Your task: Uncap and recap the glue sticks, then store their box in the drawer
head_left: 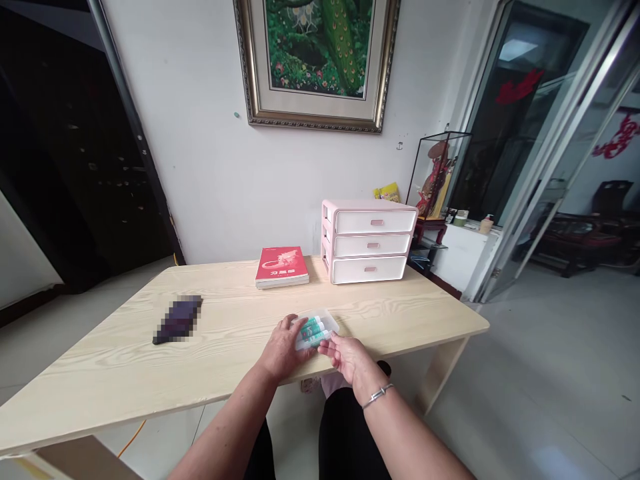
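Note:
A small clear plastic box lies near the front edge of the table, with several green tubes with white ends side by side inside it. Around the box's left side my left hand is closed, the fingers over its far left edge and the thumb at the near side. My right hand is at the near right corner, its fingers curled in with the thumb against the box edge, close to the tubes' white ends. The fingers partly cover the box's near edge.
On the pale wooden table a red book lies at the back. A pink-and-white drawer unit stands right of it, its drawers closed. A dark pixelated object lies at the left. Behind the drawers is a yellow packet.

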